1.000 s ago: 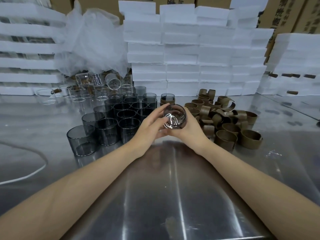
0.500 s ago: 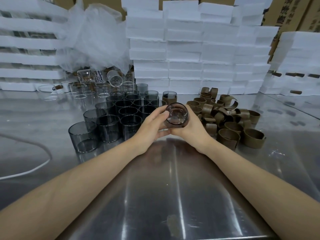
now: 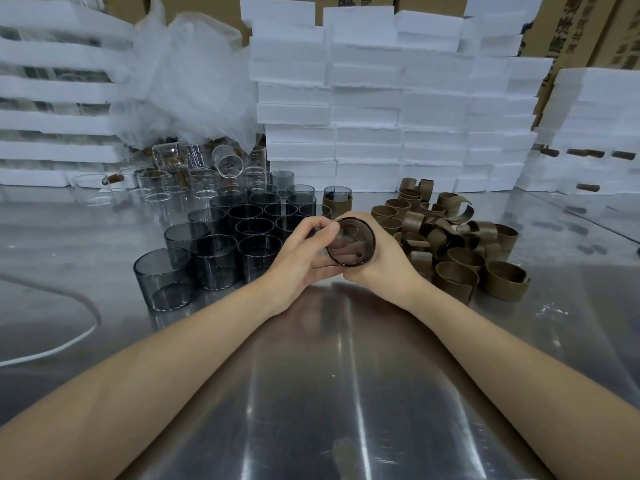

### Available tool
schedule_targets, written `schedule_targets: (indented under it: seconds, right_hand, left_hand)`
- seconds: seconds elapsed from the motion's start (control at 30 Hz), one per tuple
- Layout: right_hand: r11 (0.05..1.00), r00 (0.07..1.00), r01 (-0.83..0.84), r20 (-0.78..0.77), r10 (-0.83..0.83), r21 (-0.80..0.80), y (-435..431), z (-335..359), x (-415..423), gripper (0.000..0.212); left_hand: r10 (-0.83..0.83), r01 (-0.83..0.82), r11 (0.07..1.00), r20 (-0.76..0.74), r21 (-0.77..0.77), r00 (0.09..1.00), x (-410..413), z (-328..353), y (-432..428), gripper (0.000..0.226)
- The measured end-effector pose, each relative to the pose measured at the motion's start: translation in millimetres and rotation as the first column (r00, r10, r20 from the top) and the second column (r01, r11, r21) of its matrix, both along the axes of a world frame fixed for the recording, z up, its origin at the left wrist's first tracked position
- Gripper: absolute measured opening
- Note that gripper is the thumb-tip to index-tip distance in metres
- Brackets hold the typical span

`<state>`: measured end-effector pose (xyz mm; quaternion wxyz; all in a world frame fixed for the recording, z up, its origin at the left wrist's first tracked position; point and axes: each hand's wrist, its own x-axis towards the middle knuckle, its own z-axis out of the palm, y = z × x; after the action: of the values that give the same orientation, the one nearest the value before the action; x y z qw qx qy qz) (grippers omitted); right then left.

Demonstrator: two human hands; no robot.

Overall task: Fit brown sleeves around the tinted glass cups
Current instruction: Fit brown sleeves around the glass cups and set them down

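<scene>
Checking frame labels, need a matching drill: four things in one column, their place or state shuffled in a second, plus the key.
Things
1. held cup
2. loose brown sleeves
3. bare tinted cups
4. sleeved cup

Place or state
A. standing upright at the back, between the two groups
B. heaped on the person's right
C. tipped mouth toward the camera, gripped by left hand and right hand
D. standing in rows on the person's left

Pairs: 1-C, 2-B, 3-D, 4-A

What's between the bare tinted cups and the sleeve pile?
In the head view: left hand and right hand gripping one tinted cup; behind them, a sleeved cup.
</scene>
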<state>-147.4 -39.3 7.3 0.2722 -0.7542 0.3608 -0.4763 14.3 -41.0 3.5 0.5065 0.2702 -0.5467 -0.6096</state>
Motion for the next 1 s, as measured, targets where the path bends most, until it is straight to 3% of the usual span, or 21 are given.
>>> schedule_targets:
  seconds: [0.17, 0.3, 0.53, 0.83, 1.0]
  right_hand:
    - [0.991, 0.993, 0.017, -0.113, -0.033, -0.136, 4.0, 2.3, 0.5, 0.066]
    - [0.976, 0.983, 0.031, -0.171, -0.069, -0.216, 6.4, 3.3, 1.6, 0.055]
    - [0.962, 0.946, 0.003, -0.312, -0.092, -0.273, 8.1, 2.8, 4.5, 0.06]
    - [0.994, 0.993, 0.084, -0.072, -0.089, -0.07, 6.0, 1.1, 7.9, 0.053]
    - [0.986, 0.994, 0.078, 0.064, -0.088, 0.146, 4.0, 1.5, 8.1, 0.054]
  left_hand:
    - [0.048, -0.049, 0.998, 0.023, 0.027, 0.999, -0.8, -0.6, -0.7, 0.04]
    - [0.093, -0.098, 0.995, 0.131, 0.029, 0.987, -2.2, 0.9, 1.1, 0.05]
    - [0.254, -0.223, 0.967, 0.342, -0.126, 0.905, -7.8, -4.3, 5.0, 0.055]
    - [0.323, -0.236, 0.94, 0.418, -0.247, 0.849, -10.0, -7.2, 5.2, 0.078]
    - [0.289, -0.218, 0.948, 0.346, -0.23, 0.893, -9.6, -4.6, 9.5, 0.081]
